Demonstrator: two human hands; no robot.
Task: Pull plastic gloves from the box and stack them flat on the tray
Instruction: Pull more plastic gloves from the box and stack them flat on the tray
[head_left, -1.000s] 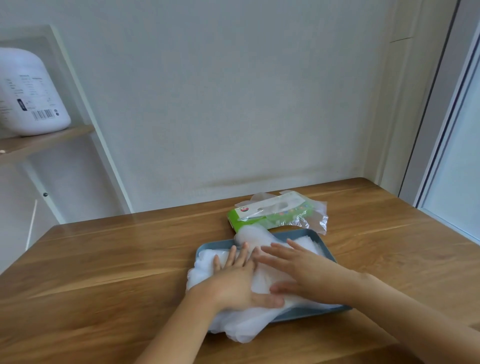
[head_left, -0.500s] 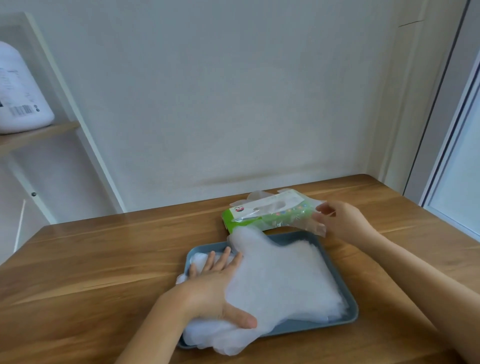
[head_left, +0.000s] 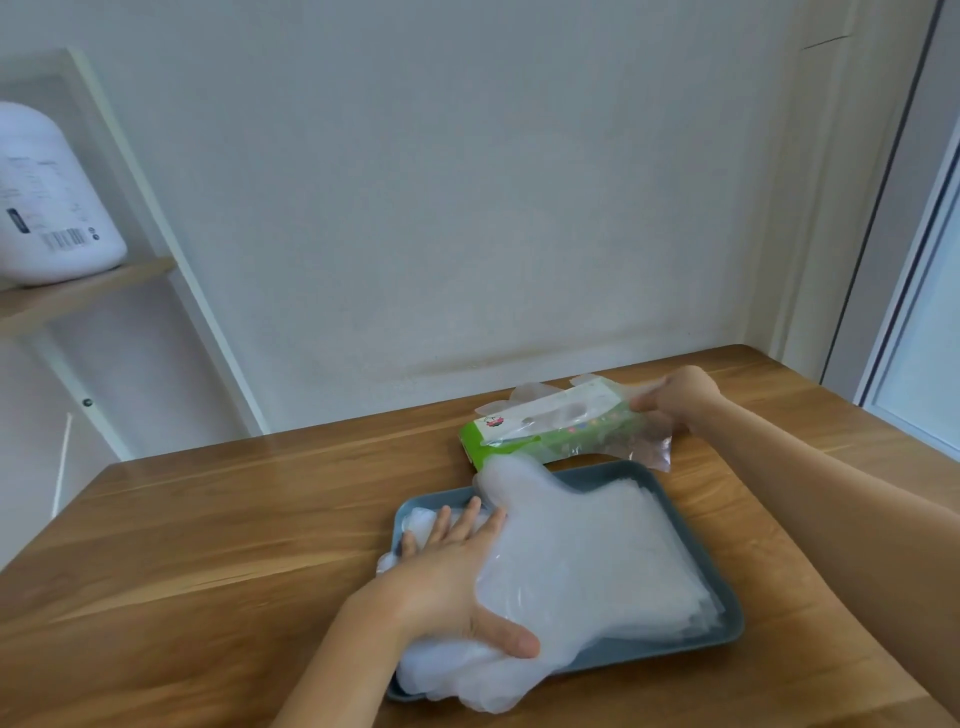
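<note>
In the head view, the pile of plastic gloves (head_left: 587, 561) is pressed flat on the tray (head_left: 670, 650) under the left hand (head_left: 447, 577), with its fingers kept straight. The right hand (head_left: 675, 397) has been lifted off the pile. The end of the glove box (head_left: 545, 431), just past the left fingertips, is now gripped by it. Another glove can likely be pulled next.

Milky clear gloves (head_left: 582, 561) on a grey-blue tray (head_left: 730, 631); behind the tray, a lime-green box (head_left: 498, 441); honey-brown table (head_left: 208, 545).
</note>
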